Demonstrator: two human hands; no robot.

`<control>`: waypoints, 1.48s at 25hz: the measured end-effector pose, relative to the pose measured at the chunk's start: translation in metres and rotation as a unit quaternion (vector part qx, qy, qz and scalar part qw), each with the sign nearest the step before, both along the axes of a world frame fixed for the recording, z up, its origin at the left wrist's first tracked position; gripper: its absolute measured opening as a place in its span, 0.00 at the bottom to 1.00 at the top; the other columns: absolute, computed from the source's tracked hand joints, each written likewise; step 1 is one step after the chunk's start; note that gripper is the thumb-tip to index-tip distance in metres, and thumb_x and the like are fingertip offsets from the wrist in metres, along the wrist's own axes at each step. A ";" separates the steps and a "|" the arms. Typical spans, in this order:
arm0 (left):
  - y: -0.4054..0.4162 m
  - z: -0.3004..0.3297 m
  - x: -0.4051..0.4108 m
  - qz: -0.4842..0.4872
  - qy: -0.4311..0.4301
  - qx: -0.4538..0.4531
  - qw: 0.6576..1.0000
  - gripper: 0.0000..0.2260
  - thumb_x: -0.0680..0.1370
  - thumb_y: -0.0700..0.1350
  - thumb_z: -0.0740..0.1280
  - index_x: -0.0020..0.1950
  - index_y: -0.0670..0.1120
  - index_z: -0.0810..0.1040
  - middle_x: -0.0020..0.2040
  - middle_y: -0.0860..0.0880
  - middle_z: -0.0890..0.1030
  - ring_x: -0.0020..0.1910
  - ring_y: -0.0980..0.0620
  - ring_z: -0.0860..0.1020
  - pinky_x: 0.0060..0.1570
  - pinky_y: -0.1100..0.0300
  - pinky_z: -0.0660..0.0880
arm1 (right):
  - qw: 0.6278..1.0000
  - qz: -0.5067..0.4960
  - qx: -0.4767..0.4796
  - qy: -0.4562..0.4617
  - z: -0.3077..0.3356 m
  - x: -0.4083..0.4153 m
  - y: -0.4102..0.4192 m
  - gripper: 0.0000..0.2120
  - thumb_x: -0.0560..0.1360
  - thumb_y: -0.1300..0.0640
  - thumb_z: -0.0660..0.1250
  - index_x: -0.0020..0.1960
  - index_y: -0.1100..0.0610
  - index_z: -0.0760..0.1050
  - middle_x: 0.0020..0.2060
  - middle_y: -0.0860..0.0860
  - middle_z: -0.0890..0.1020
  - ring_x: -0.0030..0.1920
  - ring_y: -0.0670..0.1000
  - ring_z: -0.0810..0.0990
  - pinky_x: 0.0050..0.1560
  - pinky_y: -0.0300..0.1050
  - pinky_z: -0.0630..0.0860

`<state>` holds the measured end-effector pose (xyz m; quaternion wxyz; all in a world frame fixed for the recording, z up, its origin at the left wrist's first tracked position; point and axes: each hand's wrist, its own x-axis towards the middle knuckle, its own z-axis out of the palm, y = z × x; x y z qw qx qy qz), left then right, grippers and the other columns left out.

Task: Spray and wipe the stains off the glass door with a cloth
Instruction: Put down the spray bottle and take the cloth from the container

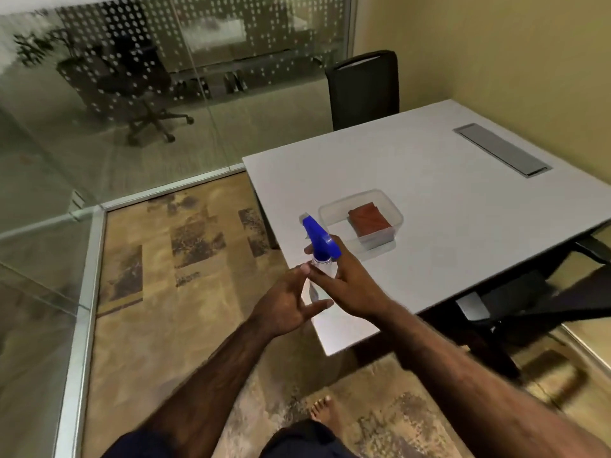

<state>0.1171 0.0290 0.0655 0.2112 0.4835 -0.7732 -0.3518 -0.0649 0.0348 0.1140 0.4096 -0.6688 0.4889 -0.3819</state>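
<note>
The right hand (347, 285) grips the neck of the spray bottle (319, 252) just under its blue trigger head, while the left hand (287, 305), fingers loose, steadies the clear body, apparently readying it. The folded cloth (369, 223) waits in a clear tub (393, 209) on the white desk (446, 180); the glass door (99, 127) stands left, beyond patterned carpet (158, 292).

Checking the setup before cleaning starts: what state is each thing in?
Spray bottle: upright, held between both hands.
Right hand: gripping bottle.
Left hand: open, touching bottle.
Cloth: folded, in container.
Container: lidless, on table.
Glass door: not yet wiped.
</note>
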 end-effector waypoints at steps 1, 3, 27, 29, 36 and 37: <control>-0.017 -0.003 -0.002 0.010 -0.002 0.016 1.000 0.44 0.75 0.75 0.67 0.84 0.52 0.64 0.81 0.52 0.73 0.78 0.50 0.73 0.77 0.43 0.74 | 1.000 -0.001 0.006 0.014 -0.002 -0.004 -0.015 0.25 0.85 0.45 0.70 0.78 0.49 0.70 0.67 0.42 0.81 0.66 0.38 0.79 0.63 0.32 0.71; -0.051 -0.007 -0.007 0.025 -0.035 0.040 0.998 0.46 0.74 0.74 0.67 0.86 0.54 0.61 0.84 0.53 0.69 0.80 0.50 0.71 0.78 0.43 0.73 | 0.999 -0.004 0.013 0.038 -0.008 -0.012 -0.046 0.25 0.85 0.45 0.69 0.79 0.50 0.71 0.71 0.46 0.81 0.67 0.43 0.79 0.66 0.37 0.71; -0.208 -0.063 -0.026 0.152 -0.058 0.193 0.968 0.40 0.82 0.53 0.75 0.88 0.49 0.56 0.85 0.47 0.68 0.82 0.43 0.69 0.80 0.50 0.67 | 0.991 0.047 0.080 0.096 -0.071 -0.020 -0.227 0.26 0.83 0.47 0.74 0.79 0.50 0.75 0.72 0.43 0.81 0.59 0.37 0.80 0.57 0.27 0.70; -0.209 -0.064 -0.027 0.164 -0.057 0.197 0.965 0.41 0.82 0.53 0.74 0.88 0.49 0.55 0.85 0.47 0.67 0.83 0.42 0.68 0.82 0.43 0.67 | 0.991 0.045 0.086 0.097 -0.074 -0.020 -0.231 0.27 0.82 0.46 0.74 0.79 0.47 0.74 0.68 0.30 0.78 0.58 0.27 0.78 0.55 0.24 0.69; -0.196 -0.056 -0.037 0.220 -0.047 0.159 0.962 0.44 0.82 0.53 0.75 0.89 0.46 0.51 0.86 0.46 0.64 0.85 0.43 0.65 0.83 0.47 0.65 | 0.987 0.082 0.100 0.098 -0.069 -0.025 -0.240 0.35 0.81 0.44 0.76 0.84 0.47 0.68 0.76 0.45 0.79 0.66 0.36 0.78 0.67 0.40 0.76; -0.193 -0.055 -0.039 0.227 -0.046 0.151 0.961 0.46 0.82 0.54 0.75 0.89 0.46 0.49 0.87 0.46 0.62 0.86 0.44 0.63 0.85 0.48 0.62 | 0.986 0.089 0.106 0.098 -0.067 -0.029 -0.239 0.37 0.80 0.43 0.77 0.84 0.48 0.67 0.76 0.46 0.79 0.69 0.41 0.78 0.69 0.43 0.77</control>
